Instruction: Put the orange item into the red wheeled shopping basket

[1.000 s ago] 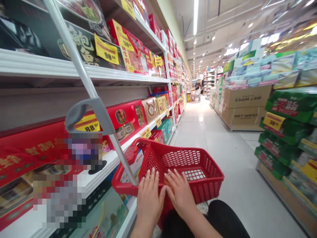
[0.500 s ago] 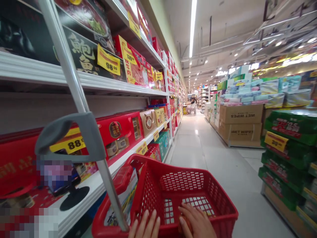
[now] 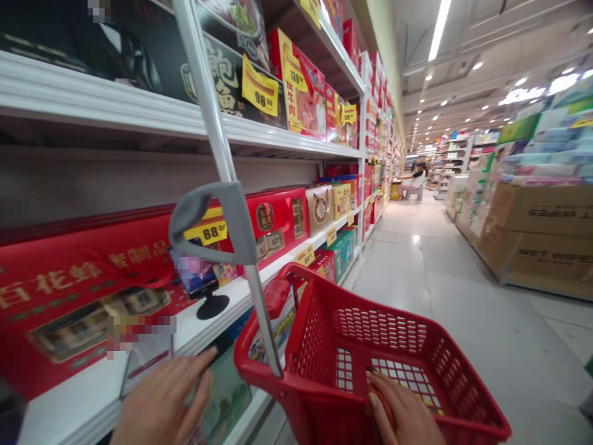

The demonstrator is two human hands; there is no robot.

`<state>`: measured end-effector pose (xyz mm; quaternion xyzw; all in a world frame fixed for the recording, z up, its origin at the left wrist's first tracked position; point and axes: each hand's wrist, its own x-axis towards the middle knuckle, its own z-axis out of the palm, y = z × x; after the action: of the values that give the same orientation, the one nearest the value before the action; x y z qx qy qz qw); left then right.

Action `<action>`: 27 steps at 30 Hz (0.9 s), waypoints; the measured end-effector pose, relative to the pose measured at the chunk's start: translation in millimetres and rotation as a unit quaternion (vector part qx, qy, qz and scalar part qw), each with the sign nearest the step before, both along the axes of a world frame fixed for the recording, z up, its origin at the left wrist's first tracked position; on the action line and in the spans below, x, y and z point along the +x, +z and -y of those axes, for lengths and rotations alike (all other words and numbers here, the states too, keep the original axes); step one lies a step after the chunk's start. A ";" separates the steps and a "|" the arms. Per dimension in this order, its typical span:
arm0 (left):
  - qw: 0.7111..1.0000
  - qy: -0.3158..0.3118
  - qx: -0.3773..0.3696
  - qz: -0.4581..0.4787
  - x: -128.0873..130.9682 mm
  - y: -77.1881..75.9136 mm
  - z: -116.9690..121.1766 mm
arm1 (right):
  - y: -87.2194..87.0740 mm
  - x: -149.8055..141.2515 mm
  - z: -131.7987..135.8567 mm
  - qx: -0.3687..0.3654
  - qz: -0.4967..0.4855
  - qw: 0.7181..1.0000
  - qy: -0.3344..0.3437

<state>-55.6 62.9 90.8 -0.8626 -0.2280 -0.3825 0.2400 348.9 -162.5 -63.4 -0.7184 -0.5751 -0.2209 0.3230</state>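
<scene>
A red plastic shopping basket (image 3: 324, 395) with a latticed wall stands in front of me. Its metal pole (image 3: 215, 123) carries a grey loop handle (image 3: 245, 228). My right hand (image 3: 405, 411) is at the near rim, fingers curled round a small orange-brown thing whose kind is mostly hidden. Off to the left, my left hand (image 3: 162, 398) is beside the lower shelf edge with its fingers stretched out and nothing visible in them. Close to it is a clear sign holder (image 3: 146, 361). A phone-like display (image 3: 197, 272) rests on a round black stand (image 3: 213, 307).
White shelves (image 3: 139, 120) with red gift boxes (image 3: 83, 266) and yellow price tags (image 3: 259, 89) line the left side. Pale floor tiles (image 3: 393, 259) run down the aisle. Cardboard cartons (image 3: 551, 247) stand on the right, and a person (image 3: 417, 179) sits far ahead.
My left hand has moved left from the basket's near rim to the shelf edge. The view has swung left, so basket and shelves appear farther right. My right hand stays at the basket.
</scene>
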 end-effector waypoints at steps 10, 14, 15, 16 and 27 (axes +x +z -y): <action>0.904 0.317 -0.148 -0.247 -10.3 107.1 -94.7 | -0.1 1.2 1.4 0.007 -0.009 1.000 0.014; 0.885 0.333 -0.123 -0.300 -5.1 115.4 -114.3 | 6.0 0.4 2.3 0.029 0.027 0.999 0.025; 0.884 0.339 -0.124 -0.298 -4.2 118.3 -116.6 | 8.0 0.0 2.5 0.037 0.040 0.998 0.028; 0.884 0.348 -0.123 -0.285 -3.6 121.6 -117.4 | 9.9 -0.5 2.7 0.043 0.052 0.997 0.031; 0.958 0.285 0.024 -0.007 7.1 104.3 -14.4 | 0.8 -6.6 0.2 0.006 -0.008 1.000 0.003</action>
<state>-48.5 77.3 195.1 -0.7584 -0.4540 -0.2974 0.3610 342.3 -162.6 -62.6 -0.7168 -0.5732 -0.2178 0.3320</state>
